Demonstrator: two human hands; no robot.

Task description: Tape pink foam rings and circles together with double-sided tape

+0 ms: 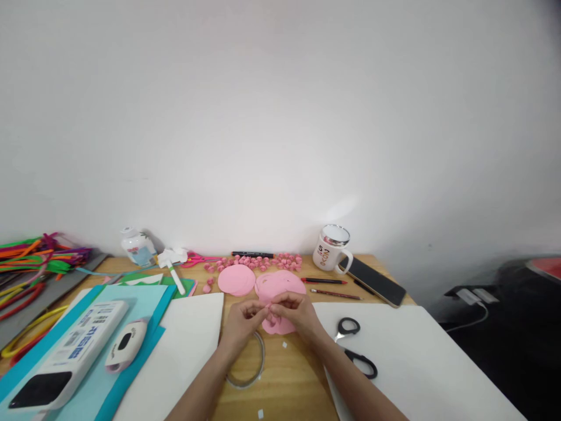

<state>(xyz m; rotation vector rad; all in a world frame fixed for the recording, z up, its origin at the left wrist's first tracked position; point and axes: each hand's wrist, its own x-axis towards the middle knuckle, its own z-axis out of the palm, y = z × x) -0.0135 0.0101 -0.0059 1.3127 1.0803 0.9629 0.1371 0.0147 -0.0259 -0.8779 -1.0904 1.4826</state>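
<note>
Your left hand (241,325) and right hand (298,314), fingertips nearly closed, pinch one small pink paper piece (269,306) between them, equally near; its long axis is hidden

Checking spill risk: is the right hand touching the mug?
Apart. The head view shows the right hand well short of the mug, with bare tabletop and the red pen between them.

At this wooden craft table (291,386), I am working among pipe cleaners (33,257), turquoise sheets (149,301), black-handled scissors (350,354) and stacked pink discs (235,279).
</note>
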